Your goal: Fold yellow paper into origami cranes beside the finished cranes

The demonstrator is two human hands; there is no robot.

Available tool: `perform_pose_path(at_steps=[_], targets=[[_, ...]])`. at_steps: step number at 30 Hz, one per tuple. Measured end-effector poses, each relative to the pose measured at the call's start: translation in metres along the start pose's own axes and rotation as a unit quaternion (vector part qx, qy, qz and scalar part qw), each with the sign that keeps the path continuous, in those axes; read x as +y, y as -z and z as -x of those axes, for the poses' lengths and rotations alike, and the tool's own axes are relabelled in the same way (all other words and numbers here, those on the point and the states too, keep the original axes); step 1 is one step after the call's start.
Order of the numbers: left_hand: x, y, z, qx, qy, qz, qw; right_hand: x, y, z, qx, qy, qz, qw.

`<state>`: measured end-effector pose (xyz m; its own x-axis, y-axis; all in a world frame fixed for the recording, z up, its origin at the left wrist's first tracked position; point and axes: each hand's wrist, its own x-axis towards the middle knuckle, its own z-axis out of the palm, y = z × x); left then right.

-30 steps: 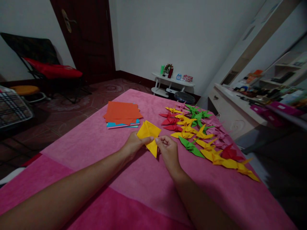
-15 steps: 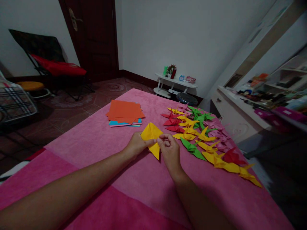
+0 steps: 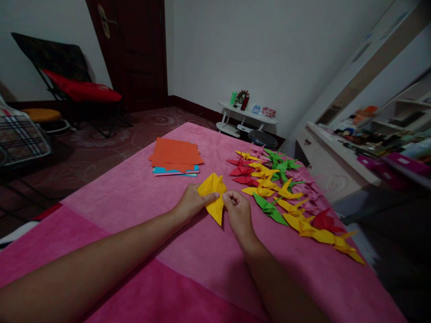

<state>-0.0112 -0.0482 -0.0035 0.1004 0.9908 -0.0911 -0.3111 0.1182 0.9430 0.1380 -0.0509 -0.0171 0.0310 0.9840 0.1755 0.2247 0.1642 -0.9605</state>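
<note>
A partly folded piece of yellow origami paper [image 3: 214,208] is held between my two hands, just above the pink cloth [image 3: 134,215]. My left hand [image 3: 194,202] grips its left side, the thumb lying across the front. At the right edge, my right hand [image 3: 238,208] pinches the paper between thumb and fingertips. A narrow flap stands up near the top right of the paper, and its lower end tapers to a point. Folded paper cranes [image 3: 266,170] in yellow, red, green and pink lie in rows to the right.
A stack of square paper [image 3: 177,152], orange on top with blue and pink beneath, lies beyond my left hand. Past the table stands a low white shelf [image 3: 249,112]. A dresser [image 3: 333,161] with cluttered items runs along the right, and a folding chair [image 3: 81,87] is at the left.
The right part of the yellow paper has been folded inward, and a narrow flap now rises near its top. My right hand has shifted slightly; my left keeps its hold.
</note>
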Motion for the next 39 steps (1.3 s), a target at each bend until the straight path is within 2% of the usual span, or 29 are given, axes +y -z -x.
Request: perform_pose_path(at_steps=[7, 13, 22, 28, 36, 39], targets=[[0.002, 0.002, 0.001, 0.001, 0.01, -0.027, 1.0, -0.004, -0.003, 0.002, 0.007, 0.016, -0.005, 1.0], [0.001, 0.004, 0.0, -0.041, 0.029, -0.059, 0.997, -0.009, -0.003, 0.0, 0.01, 0.046, -0.044, 0.998], [0.007, 0.009, 0.001, -0.088, 0.068, -0.06, 0.992, -0.01, -0.001, -0.002, 0.0, -0.01, -0.137, 0.991], [0.012, 0.007, 0.002, -0.115, 0.076, -0.069, 0.988, -0.008, 0.004, -0.006, -0.003, 0.036, -0.147, 0.988], [0.008, 0.013, -0.001, -0.148, 0.063, -0.1, 0.982, -0.01, 0.005, -0.006, -0.019, -0.017, -0.167, 0.986], [0.008, 0.014, -0.002, -0.164, 0.068, -0.101, 0.979, -0.01, 0.007, -0.007, -0.027, 0.001, -0.168, 0.985]])
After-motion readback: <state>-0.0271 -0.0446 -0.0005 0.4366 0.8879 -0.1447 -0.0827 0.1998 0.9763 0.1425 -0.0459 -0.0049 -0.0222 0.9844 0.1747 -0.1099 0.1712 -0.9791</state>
